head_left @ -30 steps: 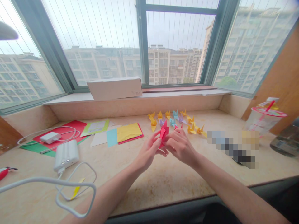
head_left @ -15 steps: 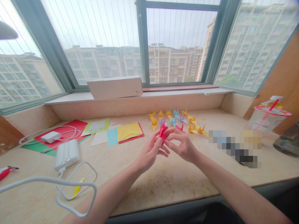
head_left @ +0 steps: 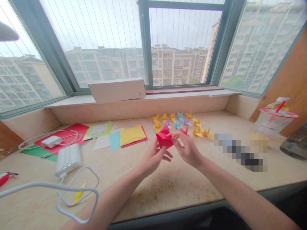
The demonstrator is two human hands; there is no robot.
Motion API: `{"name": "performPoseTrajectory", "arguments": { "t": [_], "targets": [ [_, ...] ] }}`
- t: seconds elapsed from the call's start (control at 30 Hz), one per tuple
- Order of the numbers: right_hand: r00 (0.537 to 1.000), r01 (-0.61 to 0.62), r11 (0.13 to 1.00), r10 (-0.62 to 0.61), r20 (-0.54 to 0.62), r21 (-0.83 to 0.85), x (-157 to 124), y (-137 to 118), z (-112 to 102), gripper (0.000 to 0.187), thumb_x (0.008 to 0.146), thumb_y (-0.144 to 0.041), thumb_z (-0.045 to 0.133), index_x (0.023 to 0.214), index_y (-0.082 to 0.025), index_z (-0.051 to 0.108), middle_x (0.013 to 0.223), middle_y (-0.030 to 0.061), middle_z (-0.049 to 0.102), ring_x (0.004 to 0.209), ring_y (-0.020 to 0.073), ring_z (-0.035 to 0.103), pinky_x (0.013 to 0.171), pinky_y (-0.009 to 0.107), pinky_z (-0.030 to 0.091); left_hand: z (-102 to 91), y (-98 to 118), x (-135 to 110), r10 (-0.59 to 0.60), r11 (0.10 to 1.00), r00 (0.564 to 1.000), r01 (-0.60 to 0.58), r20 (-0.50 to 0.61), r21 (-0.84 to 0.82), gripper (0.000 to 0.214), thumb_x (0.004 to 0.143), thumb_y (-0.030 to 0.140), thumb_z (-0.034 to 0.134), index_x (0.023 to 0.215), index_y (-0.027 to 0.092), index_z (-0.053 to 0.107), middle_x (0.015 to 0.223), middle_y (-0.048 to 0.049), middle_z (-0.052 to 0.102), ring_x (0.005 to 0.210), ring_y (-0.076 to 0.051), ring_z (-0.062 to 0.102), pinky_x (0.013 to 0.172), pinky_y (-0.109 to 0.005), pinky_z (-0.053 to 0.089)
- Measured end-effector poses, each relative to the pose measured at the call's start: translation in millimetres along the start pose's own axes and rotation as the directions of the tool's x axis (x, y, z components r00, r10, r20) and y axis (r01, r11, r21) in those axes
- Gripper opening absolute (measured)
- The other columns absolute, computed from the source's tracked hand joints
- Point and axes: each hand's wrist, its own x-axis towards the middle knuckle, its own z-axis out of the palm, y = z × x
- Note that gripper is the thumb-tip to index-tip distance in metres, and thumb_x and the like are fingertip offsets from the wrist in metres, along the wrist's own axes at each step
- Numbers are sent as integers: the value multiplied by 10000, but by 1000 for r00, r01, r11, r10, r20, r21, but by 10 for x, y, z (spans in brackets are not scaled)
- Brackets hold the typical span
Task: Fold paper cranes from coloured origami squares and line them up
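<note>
Between my two hands, above the stone counter, is a piece of folded red origami paper [head_left: 164,138], with pointed flaps spread apart. My left hand [head_left: 155,155] grips its lower left part, thumb in front and fingers behind. On the right edge, the thumb and forefinger of my right hand [head_left: 185,147] pinch the paper. Just behind my hands stand several paper cranes: yellow ones [head_left: 197,131], light blue ones [head_left: 177,124], purple ones [head_left: 186,120] and a red one [head_left: 184,131], which my right hand partly hides.
Left of my hands lie a yellow paper stack [head_left: 131,134] and a light blue sheet [head_left: 114,141]. Further left are a white power bank [head_left: 68,159], a looped cable [head_left: 97,204] and a charger [head_left: 51,141]. A lidded plastic cup [head_left: 272,124] stands right; a white box [head_left: 117,90] sits on the sill.
The red paper has gone from a narrow folded shape to a wider one with its flaps opened out. Both hands stay in nearly the same place.
</note>
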Motion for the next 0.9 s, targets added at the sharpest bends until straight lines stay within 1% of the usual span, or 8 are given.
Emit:
{"name": "performPoseTrajectory", "arguments": {
  "t": [0.13, 0.27, 0.47, 0.57, 0.7, 0.77, 0.83, 0.9],
  "targets": [
    [1000, 20, 1000, -20, -16, -11, -13, 26, 2, 177, 1008, -336, 473, 1055, -225, 602, 1019, 87, 717, 913, 225, 696, 787, 363, 553, -1, -8, 4, 13, 1000, 1000, -13, -19, -19, 405, 936, 360, 600, 1288, 224, 454, 1044, -78, 646, 725, -174, 694, 671, -361, 588],
    [997, 48, 999, -49, -66, -25, -15, 61, 15, 132, 1006, -330, 476, 1036, -233, 560, 979, 73, 705, 863, 214, 700, 756, 350, 567, 8, 0, 0, 53, 998, 998, -54, -26, -29, 489, 950, 283, 560, 1400, 284, 370, 1075, -70, 644, 706, -154, 689, 657, -342, 587],
    [981, -52, 998, 47, -189, -22, 2, 80, 30, 90, 994, -320, 482, 1021, -237, 505, 928, 59, 686, 826, 215, 703, 691, 339, 585, 4, -4, -4, 68, 998, 998, -68, -6, 3, 556, 946, 188, 503, 1452, 300, 302, 1093, -73, 654, 698, -145, 688, 663, -338, 587],
    [991, -20, 1000, 19, -132, -7, -3, 50, 32, 112, 968, -304, 527, 1050, -233, 499, 993, 79, 689, 854, 219, 709, 739, 365, 597, 6, -15, -11, 83, 996, 997, -83, 5, 17, 529, 955, 198, 495, 1444, 295, 317, 1092, -73, 654, 697, -140, 682, 664, -338, 590],
    [991, 133, 986, -135, -13, -100, -22, -24, 30, 393, 874, -245, 641, 1234, -231, 483, 1197, 127, 654, 990, 258, 684, 880, 446, 568, 5, -18, -11, 105, 994, 995, -104, -5, 23, 495, 967, 217, 485, 1432, 273, 324, 1062, -65, 663, 710, -135, 670, 678, -335, 592],
    [986, 165, 980, -164, 13, -109, -22, -50, 31, 458, 850, -223, 660, 1272, -233, 482, 1231, 128, 644, 1022, 265, 672, 911, 456, 552, -1, -18, -8, 112, 993, 994, -112, -10, 27, 500, 962, 212, 494, 1428, 272, 325, 1069, -68, 667, 739, -143, 673, 682, -332, 592],
    [994, 106, 993, -107, -10, -52, -12, -51, 38, 400, 860, -213, 646, 1239, -235, 518, 1191, 114, 666, 985, 252, 684, 891, 436, 559, -4, -21, -9, 113, 992, 994, -113, 3, 48, 503, 961, 217, 498, 1429, 281, 327, 1102, -79, 658, 743, -143, 672, 675, -329, 591],
    [998, 3, 998, 2, -69, 67, 4, -25, 51, 305, 879, -220, 627, 1176, -235, 560, 1126, 97, 691, 953, 239, 696, 854, 407, 575, -2, -24, -17, 112, 990, 993, -114, 29, 87, 492, 968, 240, 497, 1429, 291, 333, 1140, -92, 637, 728, -139, 669, 660, -326, 588]
  ]
}}
